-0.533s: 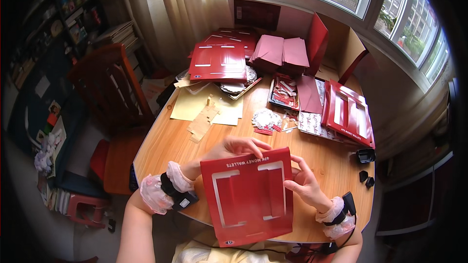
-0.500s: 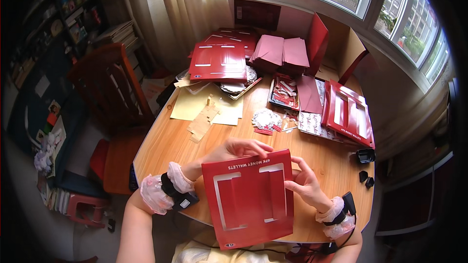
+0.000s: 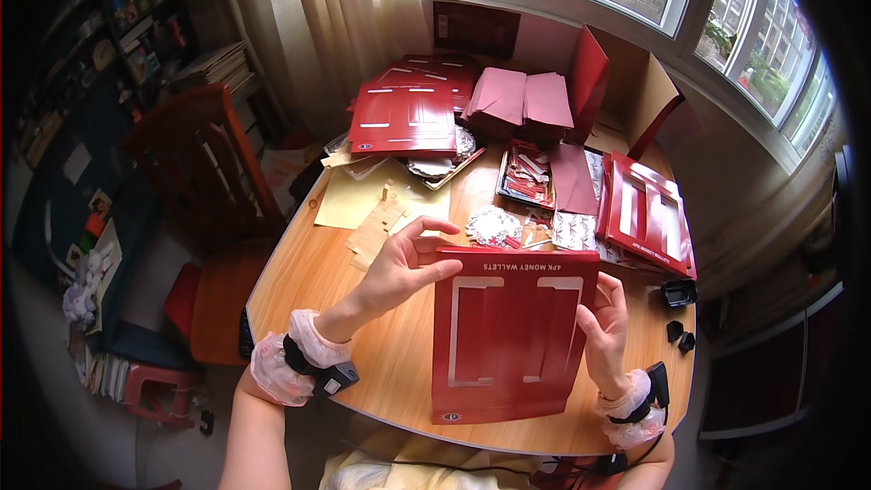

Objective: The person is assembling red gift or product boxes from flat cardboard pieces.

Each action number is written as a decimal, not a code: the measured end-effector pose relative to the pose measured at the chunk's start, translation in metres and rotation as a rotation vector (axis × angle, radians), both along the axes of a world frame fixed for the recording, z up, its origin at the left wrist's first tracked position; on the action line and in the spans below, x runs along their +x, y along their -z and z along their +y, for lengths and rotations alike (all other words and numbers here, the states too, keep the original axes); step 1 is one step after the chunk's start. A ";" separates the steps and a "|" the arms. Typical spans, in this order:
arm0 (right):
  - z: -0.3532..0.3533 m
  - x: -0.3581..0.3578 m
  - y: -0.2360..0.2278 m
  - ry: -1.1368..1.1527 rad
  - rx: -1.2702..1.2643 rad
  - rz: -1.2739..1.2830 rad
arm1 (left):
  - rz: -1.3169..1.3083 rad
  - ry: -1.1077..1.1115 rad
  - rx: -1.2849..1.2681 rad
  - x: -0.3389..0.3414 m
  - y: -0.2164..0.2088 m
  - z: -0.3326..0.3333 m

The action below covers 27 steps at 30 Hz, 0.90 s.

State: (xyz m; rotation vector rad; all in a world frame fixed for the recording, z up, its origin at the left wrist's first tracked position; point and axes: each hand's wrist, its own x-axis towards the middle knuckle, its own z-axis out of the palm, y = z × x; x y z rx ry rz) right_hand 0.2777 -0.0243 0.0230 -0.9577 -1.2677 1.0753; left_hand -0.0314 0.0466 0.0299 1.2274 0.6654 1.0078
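At the left, a dark wooden chair (image 3: pixel 204 163) is set beside the wooden table (image 3: pixel 299 290). On the table's left part, a yellow sheet (image 3: pixel 337 200) is partly covered by a tan strip (image 3: pixel 374 227). The left hand (image 3: pixel 399 268) is placed at the upper left corner of a red cut-out card (image 3: pixel 513 336); its thumb is laid at the corner and its index finger is held apart, and whether the corner is pinched cannot be told. Farther back, glossy red sheets (image 3: pixel 404 118) are piled up. The card is held upright above the near part of the table, its front turned toward the camera. Beyond its top edge, a white openwork piece (image 3: pixel 494 223), a tray of red and white strips (image 3: pixel 526 177) and pink paper stacks (image 3: pixel 522 95) are seen. The card's right edge is clamped by the right hand (image 3: pixel 608 331), with the thumb pressed on the front. Farther right, red folders (image 3: pixel 644 213) are stacked near a small black container (image 3: pixel 679 292).
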 end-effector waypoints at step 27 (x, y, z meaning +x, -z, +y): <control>0.029 0.011 -0.062 -0.166 0.197 -0.675 | 0.172 0.042 0.055 0.010 -0.011 -0.011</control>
